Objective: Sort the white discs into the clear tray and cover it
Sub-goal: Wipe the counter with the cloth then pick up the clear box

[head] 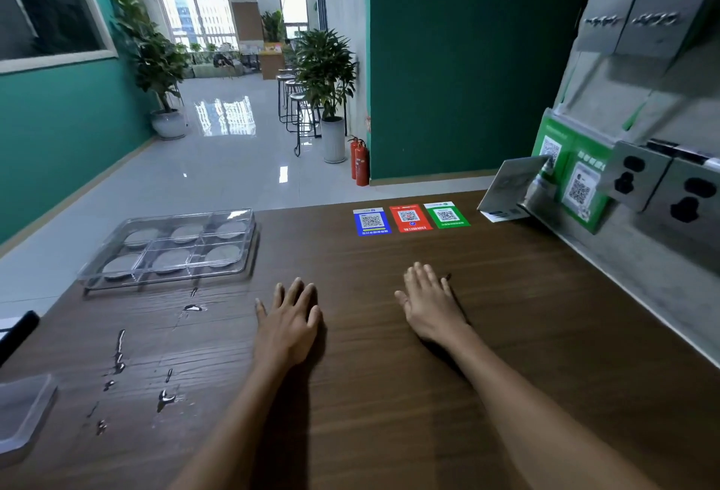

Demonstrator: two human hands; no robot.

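Observation:
A clear tray (249, 251) with a clear lid on it stands at the far left of the brown wooden counter (389, 392). Each of its several compartments holds a white disc (223, 255). My left hand (290, 318) lies flat on the counter, palm down, fingers apart, to the right of the tray and nearer to me. My right hand (430, 302) also rests flat with fingers spread, a short way further right. Neither hand holds anything or touches the tray.
Water drops (165, 398) streak the counter's left side. A clear plastic piece (23, 411) sits at the near left edge. Blue, red and green QR cards (409, 216) lie at the back. A grey wall with sockets (658, 185) and a leaning card (506, 189) bounds the right.

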